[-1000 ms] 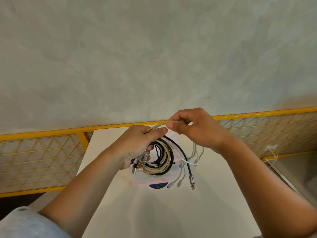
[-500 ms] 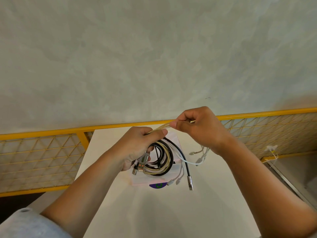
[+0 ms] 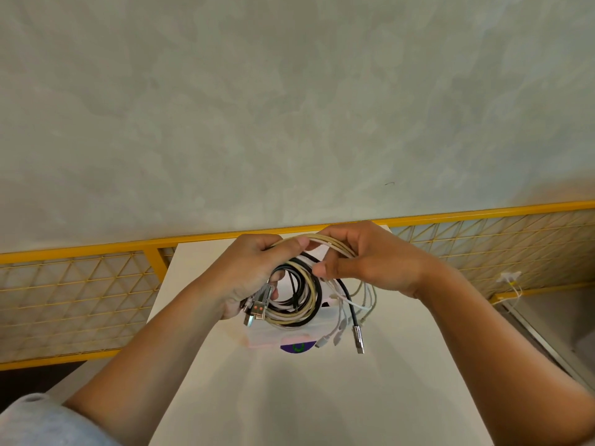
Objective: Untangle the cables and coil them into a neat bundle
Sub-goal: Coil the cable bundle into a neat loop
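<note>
A coil of beige, black and white cables (image 3: pixel 301 300) hangs above the white table (image 3: pixel 289 397). My left hand (image 3: pixel 251 272) grips the coil's left side, thumb on the top strands, with USB plugs (image 3: pixel 257 309) sticking out below its palm. My right hand (image 3: pixel 370 259) holds the beige strands at the coil's upper right, fingers curled over them. Loose ends dangle to the right: a black cable with a metal plug (image 3: pixel 358 338) and white cable ends (image 3: pixel 335 336).
A pale pink and white packet with a purple mark (image 3: pixel 289 342) lies on the table under the coil. A yellow wire-mesh railing (image 3: pixel 80 294) runs behind the table on both sides. A grey wall fills the upper view.
My right hand has swung back toward the coil and laid the beige strand around its top right. The dangling ends have shifted a little. The left hand has held its grip.
</note>
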A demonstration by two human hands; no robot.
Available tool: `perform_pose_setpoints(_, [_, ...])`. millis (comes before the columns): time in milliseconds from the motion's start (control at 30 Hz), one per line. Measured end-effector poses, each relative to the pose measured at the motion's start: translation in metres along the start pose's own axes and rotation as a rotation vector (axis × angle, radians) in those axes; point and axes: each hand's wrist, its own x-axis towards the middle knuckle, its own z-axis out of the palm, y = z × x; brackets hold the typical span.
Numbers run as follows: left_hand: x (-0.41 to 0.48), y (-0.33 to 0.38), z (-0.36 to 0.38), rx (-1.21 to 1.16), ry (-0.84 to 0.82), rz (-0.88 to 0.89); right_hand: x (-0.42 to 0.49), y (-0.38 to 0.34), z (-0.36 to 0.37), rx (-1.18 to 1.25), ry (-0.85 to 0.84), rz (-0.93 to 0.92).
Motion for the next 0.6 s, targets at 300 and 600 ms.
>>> perform_pose_setpoints(300, [0.0038, -0.0044, 0.0006, -0.101, 0.011, -0.063, -0.0036, -0.0027, 0.0016, -0.044, -0.057, 0.014])
perform_pose_setpoints(600, [0.002, -0.0046, 0.0013, -0.082, -0.011, -0.07, 0.0007, -0.0002, 0.0016, -0.143, 0.159, -0.084])
